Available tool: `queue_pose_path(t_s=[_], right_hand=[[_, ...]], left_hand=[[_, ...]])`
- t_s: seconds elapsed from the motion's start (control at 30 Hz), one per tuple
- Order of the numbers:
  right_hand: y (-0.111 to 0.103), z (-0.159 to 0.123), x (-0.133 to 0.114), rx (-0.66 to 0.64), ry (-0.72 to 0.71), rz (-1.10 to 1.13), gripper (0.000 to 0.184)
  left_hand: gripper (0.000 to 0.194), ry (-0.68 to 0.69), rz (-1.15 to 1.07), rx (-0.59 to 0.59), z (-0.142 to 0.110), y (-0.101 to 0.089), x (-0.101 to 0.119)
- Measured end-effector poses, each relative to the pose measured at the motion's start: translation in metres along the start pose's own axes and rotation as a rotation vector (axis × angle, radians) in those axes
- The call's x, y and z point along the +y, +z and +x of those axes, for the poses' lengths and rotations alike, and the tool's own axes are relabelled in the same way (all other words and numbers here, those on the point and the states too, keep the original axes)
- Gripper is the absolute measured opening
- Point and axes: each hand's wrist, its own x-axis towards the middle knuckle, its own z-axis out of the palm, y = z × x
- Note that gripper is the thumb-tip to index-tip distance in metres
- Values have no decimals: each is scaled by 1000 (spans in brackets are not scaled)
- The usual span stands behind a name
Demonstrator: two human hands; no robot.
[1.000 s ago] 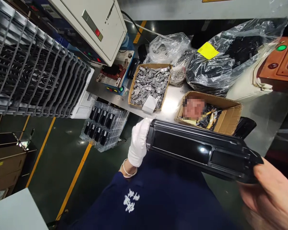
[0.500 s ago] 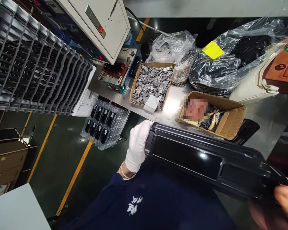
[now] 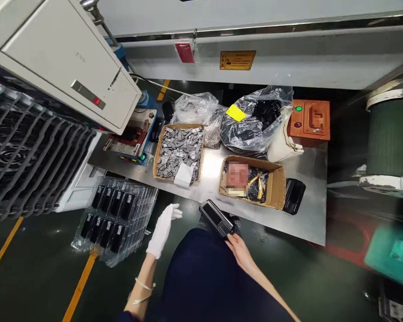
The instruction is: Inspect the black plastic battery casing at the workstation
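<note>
My right hand (image 3: 238,248), bare, grips the near end of a black rectangular plastic housing (image 3: 216,218) with a glossy panel set in its face. The housing is held tilted just off the front edge of the steel table. My left hand (image 3: 163,230), in a white glove, is apart from the housing, empty, with its fingers stretched out. It hovers in front of a cardboard box (image 3: 177,154) full of small grey metal clips. To the right is another cardboard box (image 3: 275,185) holding small black and yellow parts. Beside it lies a second black housing (image 3: 294,196).
Stacked clear trays (image 3: 116,214) of black parts stand at left, below a bench press (image 3: 130,138) and a grey cabinet (image 3: 77,62). Plastic bags (image 3: 245,134) and an orange box (image 3: 310,120) line the table's back. A fan (image 3: 16,152) stands far left.
My left hand has let go of the black housing and moved away left, fingers opened. The housing, now only in my right hand, is lower and farther from the camera. The view has swung up and right.
</note>
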Motion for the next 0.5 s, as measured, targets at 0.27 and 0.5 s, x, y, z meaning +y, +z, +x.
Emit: queue_pose_path(t_s=[0.27,0.5], right_hand=[[68,101,36,145,3,245,27],[115,125,2,56,-19,312,31]], left_hand=[[62,-184,-67,-117,-10,11,-16],[70,-217,117,-172,9,12,-6]])
